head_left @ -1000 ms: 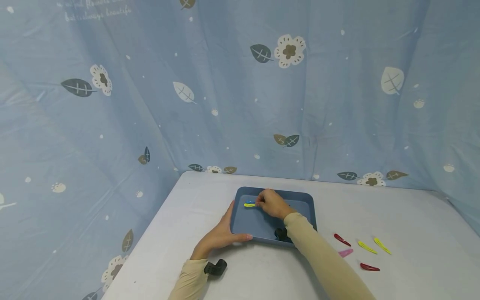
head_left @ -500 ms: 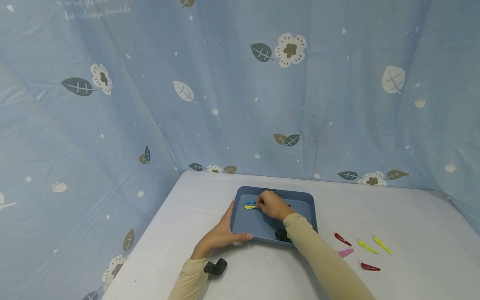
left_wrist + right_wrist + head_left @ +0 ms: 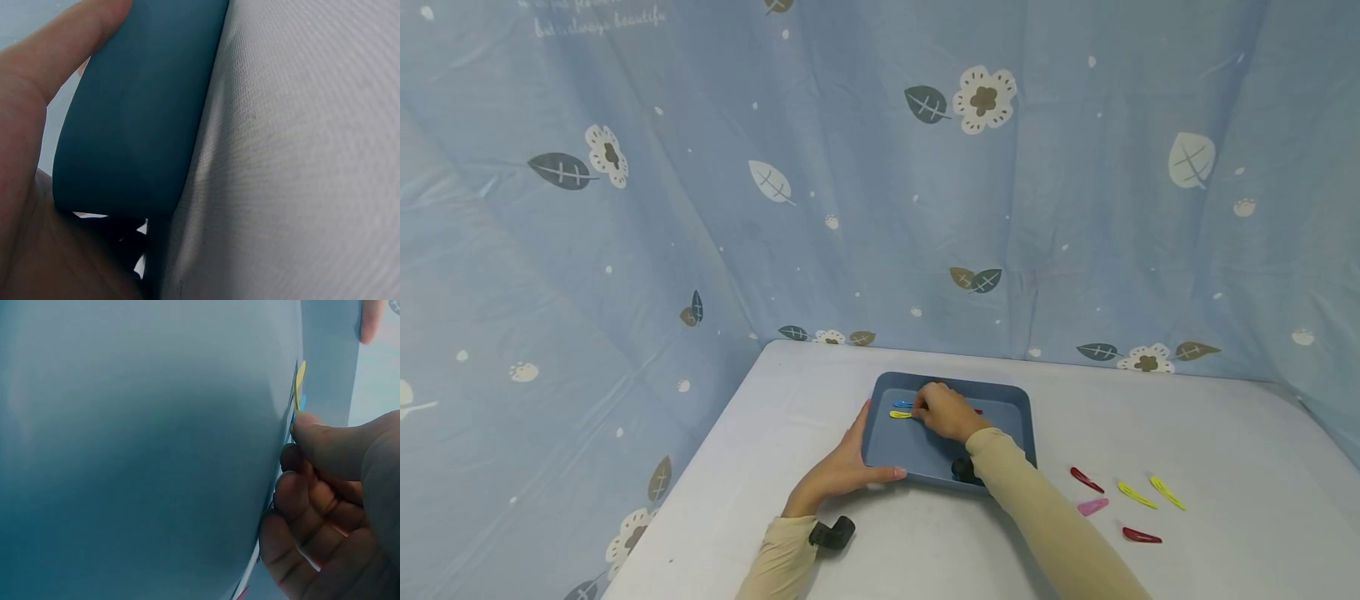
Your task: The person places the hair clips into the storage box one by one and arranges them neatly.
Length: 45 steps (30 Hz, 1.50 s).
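Note:
My right hand [image 3: 947, 410] pinches the end of a yellow hair clip [image 3: 900, 414] between thumb and fingertips, low over the floor of the blue-grey tray [image 3: 917, 454]. A blue hair clip [image 3: 902, 404] lies just behind it, partly covered by the hand. Beyond the hand, a bit of a red hair clip [image 3: 978, 411] shows. My left hand [image 3: 842, 467] rests against the tray's near left corner, thumb along the front rim and fingers straight along the left side. The left wrist view shows the thumb [image 3: 69, 44] on the tray's rim.
To the right of the tray, on the white table [image 3: 1225, 433], lie a red clip [image 3: 1086, 479], a pink clip [image 3: 1092, 506], two yellow clips [image 3: 1137, 495] and another red clip [image 3: 1141, 535]. A patterned blue curtain [image 3: 850, 208] hangs behind and at the left.
The right hand and the yellow clip have moved slightly toward the near side of the tray, leaving a gap to the blue clip. The left hand stays in place.

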Motion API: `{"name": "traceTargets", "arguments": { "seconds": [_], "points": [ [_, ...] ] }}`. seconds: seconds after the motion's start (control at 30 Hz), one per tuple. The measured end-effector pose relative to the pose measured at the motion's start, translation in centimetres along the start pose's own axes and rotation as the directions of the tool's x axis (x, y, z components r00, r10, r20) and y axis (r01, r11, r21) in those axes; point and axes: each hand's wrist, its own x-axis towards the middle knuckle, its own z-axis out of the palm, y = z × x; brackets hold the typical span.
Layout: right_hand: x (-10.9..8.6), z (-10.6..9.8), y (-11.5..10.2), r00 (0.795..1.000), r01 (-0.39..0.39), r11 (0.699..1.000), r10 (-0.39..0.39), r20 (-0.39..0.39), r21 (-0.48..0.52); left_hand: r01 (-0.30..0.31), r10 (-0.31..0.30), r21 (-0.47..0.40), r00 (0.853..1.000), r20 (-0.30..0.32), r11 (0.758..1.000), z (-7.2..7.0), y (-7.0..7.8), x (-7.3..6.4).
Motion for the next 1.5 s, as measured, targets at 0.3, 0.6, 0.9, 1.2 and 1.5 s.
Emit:
{"name": "traceTargets", "arguments": {
  "seconds": [0.3,0.6,0.9,1.2,1.5],
  "points": [
    [-0.2,-0.3,-0.2,1.0,0.015,1.0,-0.015,0.004,0.009,-0.007,0.007,-0.005,1.0,0.0,1.0,0.1,0.0,0.0],
    [-0.3,-0.8,-0.1,1.0,0.024,0.999,-0.024,-0.003,0.041,-0.018,0.018,-0.013,1.0,0.005,1.0,0.1,0.1,0.2],
    [-0.9,-3.1,-0.6,0.996,0.076,0.994,-0.072,-0.05,0.084,-0.026,0.026,-0.021,1.0,0.0,0.999,0.1,-0.2,0.3],
    [-3.4,-7.0,-1.4,0.988,0.13,0.983,-0.118,-0.102,0.128,-0.032,0.032,-0.01,0.999,-0.003,0.999,0.1,-0.2,0.3],
    [-7.2,-10.3,-1.4,0.964,0.181,0.98,-0.16,-0.212,0.084,-0.051,0.051,-0.012,0.999,-0.012,0.999,0.2,-0.5,0.4]
  ]
}}
